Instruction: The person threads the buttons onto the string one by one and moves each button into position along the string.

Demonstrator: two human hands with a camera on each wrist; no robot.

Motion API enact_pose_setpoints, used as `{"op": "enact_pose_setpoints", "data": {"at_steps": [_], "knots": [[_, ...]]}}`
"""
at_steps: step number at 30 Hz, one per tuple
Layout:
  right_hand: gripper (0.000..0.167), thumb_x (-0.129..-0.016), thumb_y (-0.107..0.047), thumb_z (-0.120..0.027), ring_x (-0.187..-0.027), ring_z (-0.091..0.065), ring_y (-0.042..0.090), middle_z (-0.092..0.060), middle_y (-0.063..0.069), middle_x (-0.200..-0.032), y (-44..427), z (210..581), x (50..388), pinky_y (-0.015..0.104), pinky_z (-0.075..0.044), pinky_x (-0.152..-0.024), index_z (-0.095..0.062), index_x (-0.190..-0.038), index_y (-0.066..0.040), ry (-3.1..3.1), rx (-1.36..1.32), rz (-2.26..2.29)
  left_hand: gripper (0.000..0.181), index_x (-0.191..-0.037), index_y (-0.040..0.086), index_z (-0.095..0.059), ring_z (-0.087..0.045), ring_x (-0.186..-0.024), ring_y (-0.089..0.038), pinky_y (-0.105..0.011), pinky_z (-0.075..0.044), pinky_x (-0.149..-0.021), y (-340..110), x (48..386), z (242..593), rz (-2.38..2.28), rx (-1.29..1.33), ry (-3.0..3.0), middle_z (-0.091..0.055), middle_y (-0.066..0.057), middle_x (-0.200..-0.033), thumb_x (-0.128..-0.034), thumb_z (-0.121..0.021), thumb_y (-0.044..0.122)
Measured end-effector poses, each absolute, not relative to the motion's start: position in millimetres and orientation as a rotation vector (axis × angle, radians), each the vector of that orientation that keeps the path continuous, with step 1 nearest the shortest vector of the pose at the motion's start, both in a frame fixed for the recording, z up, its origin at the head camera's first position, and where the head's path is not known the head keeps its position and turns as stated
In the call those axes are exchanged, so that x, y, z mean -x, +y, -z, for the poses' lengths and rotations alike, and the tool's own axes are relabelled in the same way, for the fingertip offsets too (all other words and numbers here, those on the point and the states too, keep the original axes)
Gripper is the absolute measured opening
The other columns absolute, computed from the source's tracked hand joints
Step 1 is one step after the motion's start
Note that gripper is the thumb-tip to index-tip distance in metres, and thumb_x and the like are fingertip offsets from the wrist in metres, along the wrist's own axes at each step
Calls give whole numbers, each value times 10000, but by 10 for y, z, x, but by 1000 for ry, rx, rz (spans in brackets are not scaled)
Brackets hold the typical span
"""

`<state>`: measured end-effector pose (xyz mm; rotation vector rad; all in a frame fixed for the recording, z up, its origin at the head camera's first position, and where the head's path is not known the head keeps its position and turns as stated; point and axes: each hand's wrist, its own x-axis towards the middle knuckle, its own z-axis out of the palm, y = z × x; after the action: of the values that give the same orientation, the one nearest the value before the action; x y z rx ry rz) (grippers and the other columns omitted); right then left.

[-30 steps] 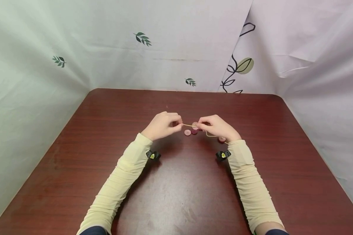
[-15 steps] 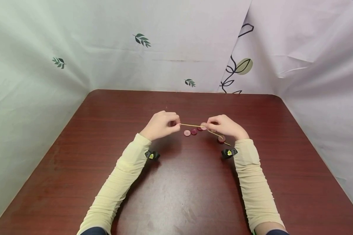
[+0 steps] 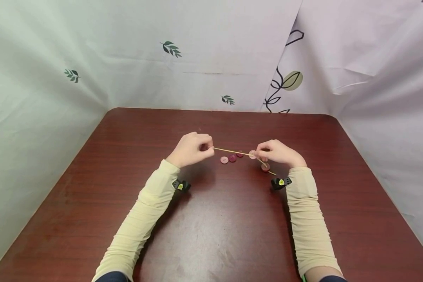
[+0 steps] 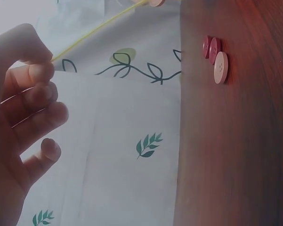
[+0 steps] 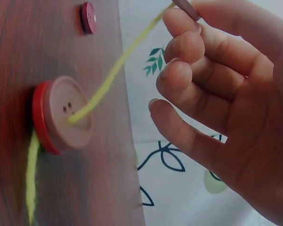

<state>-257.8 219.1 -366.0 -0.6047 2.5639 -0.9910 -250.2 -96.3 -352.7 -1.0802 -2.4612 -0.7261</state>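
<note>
My left hand pinches one end of a yellow string between thumb and forefinger. The string runs taut to a pale pink button that my right hand pinches by its edge above the table. Beyond that button the string slants down through a hole of a pinkish button, which lies against a red button on the table. A short tail of string comes out on the far side of this pair. In the left wrist view the left fingertips hide the string's end.
On the brown table, between the hands, lie a light pink button and two dark red buttons, close together in a row. A white curtain with leaf prints hangs behind the table.
My right hand has moved right with the pale pink button, sliding it along the string away from my left hand. The stretch of string between the hands is longer. The left hand shifted slightly left.
</note>
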Motion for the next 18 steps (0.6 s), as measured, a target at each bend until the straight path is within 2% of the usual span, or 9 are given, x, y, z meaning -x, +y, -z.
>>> {"op": "enact_pose_setpoints", "data": {"at_steps": [3, 9, 13, 18], "knots": [[393, -943, -367, -612, -633, -624, 324, -584, 202, -646, 2245, 3679, 2586, 323, -468, -710, -597, -732, -36, 2587, 612, 965, 135, -666, 185, -569, -438, -579, -75, -260, -344, -627, -976, 2505, 3523, 742, 1057, -2459, -513, 77, -586, -794, -613, 173], [297, -950, -272, -599, -684, -545, 157, -544, 21, -621, 2325, 3715, 2608, 267, -415, -685, -621, -726, -78, 2663, 687, 859, 152, -659, 193, -571, -430, -591, -95, -263, -338, -617, -1006, 2506, 3527, 774, 1023, -2463, -504, 79, -579, -804, -615, 188], [320, -945, -289, -607, -645, -505, 134, -523, -8, -600, 2374, 3725, 2612, 263, -409, -640, -621, -703, -81, 2645, 685, 831, 149, -656, 196, -569, -427, -598, -104, -262, -334, -605, -1017, 2502, 3524, 777, 1011, -2462, -502, 77, -578, -798, -613, 191], [287, -948, -225, -586, -614, -498, 118, -504, -39, -582, 2415, 3732, 2619, 255, -401, -651, -616, -706, -72, 2605, 672, 791, 144, -655, 194, -571, -423, -597, -104, -264, -333, -610, -1025, 2513, 3523, 785, 1009, -2452, -500, 76, -574, -793, -613, 186]]}}
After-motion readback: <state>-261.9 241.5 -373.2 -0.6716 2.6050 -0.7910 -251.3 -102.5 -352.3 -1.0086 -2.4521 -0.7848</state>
